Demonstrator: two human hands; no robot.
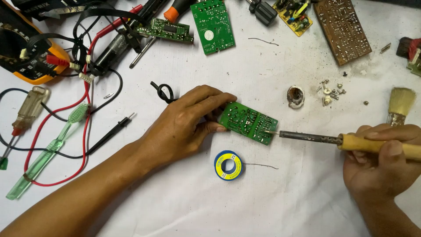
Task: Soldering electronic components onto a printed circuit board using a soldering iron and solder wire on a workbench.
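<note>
Pinched between thumb and fingers of the left hand (180, 125), a small green circuit board (248, 122) sits tilted at the centre of the frame on the white table cover (272, 206). At lower right the right hand (383, 160) is closed around the wooden handle of a soldering iron (351, 141), whose tip touches the board's right edge. Just below the board lies a blue and yellow solder spool (227, 165). A brush (399, 105) stands at the right edge, small screws (331, 91) above it to the left.
</note>
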